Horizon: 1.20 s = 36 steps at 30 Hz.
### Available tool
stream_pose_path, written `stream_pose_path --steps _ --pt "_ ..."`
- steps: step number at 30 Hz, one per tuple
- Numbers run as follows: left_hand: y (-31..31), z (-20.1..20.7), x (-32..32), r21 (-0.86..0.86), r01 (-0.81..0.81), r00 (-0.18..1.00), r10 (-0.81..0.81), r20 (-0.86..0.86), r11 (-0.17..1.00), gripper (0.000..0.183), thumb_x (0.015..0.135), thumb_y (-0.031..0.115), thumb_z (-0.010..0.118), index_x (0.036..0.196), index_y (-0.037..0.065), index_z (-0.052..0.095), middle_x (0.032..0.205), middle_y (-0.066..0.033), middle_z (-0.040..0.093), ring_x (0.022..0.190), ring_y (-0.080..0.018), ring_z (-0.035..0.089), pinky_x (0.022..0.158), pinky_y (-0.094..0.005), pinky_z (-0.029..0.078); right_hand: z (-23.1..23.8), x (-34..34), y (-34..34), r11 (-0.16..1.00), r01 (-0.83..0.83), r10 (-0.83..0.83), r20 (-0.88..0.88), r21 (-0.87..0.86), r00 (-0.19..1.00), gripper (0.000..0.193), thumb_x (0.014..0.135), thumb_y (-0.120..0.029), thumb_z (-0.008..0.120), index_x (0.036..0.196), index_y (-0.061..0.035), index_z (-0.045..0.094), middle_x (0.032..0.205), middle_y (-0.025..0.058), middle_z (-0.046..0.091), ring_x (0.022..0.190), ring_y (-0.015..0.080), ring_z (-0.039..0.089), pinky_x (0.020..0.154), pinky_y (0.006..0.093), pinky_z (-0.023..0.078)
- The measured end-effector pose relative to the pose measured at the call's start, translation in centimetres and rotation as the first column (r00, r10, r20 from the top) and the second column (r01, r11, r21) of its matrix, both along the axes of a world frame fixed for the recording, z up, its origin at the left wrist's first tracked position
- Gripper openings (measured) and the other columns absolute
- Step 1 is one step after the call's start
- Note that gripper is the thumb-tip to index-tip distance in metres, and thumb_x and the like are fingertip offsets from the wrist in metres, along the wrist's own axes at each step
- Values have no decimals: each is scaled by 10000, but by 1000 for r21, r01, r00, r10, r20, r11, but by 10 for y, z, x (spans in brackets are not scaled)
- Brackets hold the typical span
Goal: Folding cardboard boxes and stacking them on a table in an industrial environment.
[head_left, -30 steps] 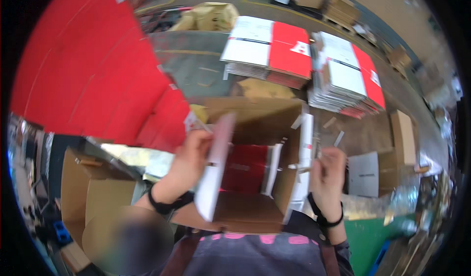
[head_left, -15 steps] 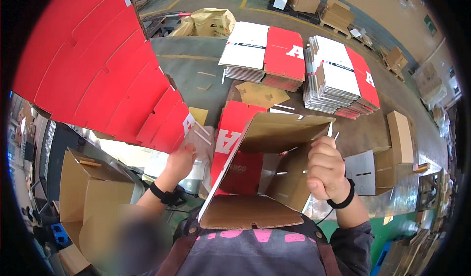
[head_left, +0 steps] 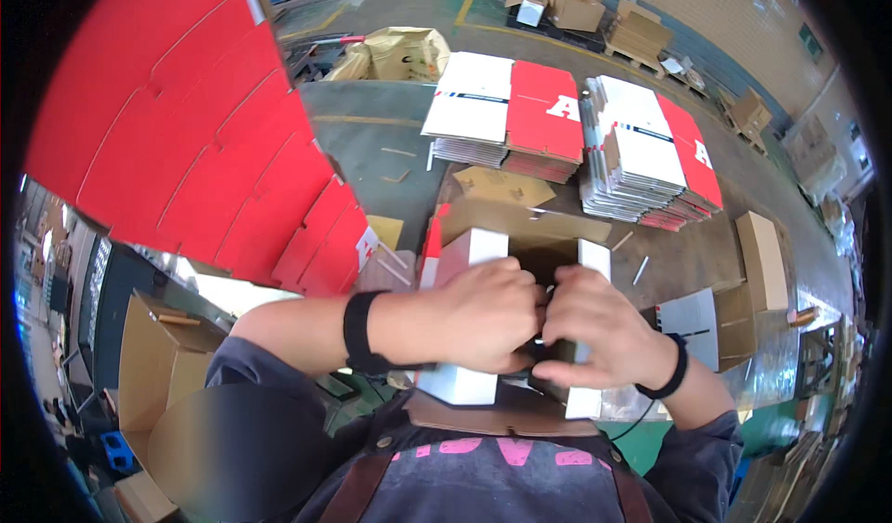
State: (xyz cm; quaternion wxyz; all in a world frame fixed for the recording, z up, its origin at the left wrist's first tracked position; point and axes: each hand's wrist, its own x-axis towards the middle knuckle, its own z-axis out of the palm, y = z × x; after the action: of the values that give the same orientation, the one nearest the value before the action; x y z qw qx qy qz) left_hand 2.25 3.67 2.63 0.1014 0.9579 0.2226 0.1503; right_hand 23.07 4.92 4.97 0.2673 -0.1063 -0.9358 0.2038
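In front of my body stands an open cardboard carton (head_left: 525, 218), its brown back flap raised and its brown front flap (head_left: 465, 416) lowered toward me. A white left side flap (head_left: 465, 388) and a white right side flap (head_left: 585, 404) lie beneath my hands. My left hand (head_left: 488, 314) is closed over the left flap, knuckles toward the carton's middle. Opposite it, my right hand (head_left: 599, 328) lies over the right flap with bent fingers and the thumb lower down. Both sets of fingertips are hidden in the dark opening, so what they grip cannot be seen.
Flat red cartons (head_left: 204, 151) stand tall at the left. Beyond my carton are two stacks of flat red-and-white cartons, a left stack (head_left: 506, 105) and a right stack (head_left: 641, 142). An open brown box (head_left: 149, 365) stands at lower left; another brown carton (head_left: 762, 263) is at right.
My left hand has come from the left onto the carton's top, and my right hand has moved inward and down. The white side flaps now lie across the opening's sides.
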Motion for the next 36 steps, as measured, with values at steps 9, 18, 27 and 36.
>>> stream_pose_path --steps 9,18,27,36 --pt "-10 -54 -35 -19 75 971 -68 229 997 368 795 434 731 812 92 596 853 -61 549 936 -265 581 1057 -496 379 -61 24 -8 987 -20 27 -42 158 999 515 854 -581 600 940 -74 622 1111 139 584 1096 329 578 1098 526 307" --pt "-48 -60 -13 -296 -207 859 318 401 933 664 789 429 739 1287 57 506 1375 -147 458 1233 -314 506 1063 -488 381 -51 5 -28 920 388 -385 55 -52 921 609 765 -506 761 1087 -29 562 1155 140 510 1079 322 532 968 487 415" --pt "-43 -71 -10 -134 133 986 -118 120 982 489 942 301 563 1334 10 535 1457 -139 478 1374 -274 428 1154 -449 310 52 -73 74 881 473 -279 832 23 479 537 819 -293 703 1260 -26 552 1268 172 575 1241 319 522 988 395 448" --pt "-48 -81 -13 -277 188 960 -116 256 942 368 896 188 591 1220 17 623 1382 -121 558 1321 -275 497 1094 -409 420 20 -31 37 819 271 155 651 -505 743 771 866 -386 644 1472 -5 358 1482 182 433 1350 360 441 1115 482 344"
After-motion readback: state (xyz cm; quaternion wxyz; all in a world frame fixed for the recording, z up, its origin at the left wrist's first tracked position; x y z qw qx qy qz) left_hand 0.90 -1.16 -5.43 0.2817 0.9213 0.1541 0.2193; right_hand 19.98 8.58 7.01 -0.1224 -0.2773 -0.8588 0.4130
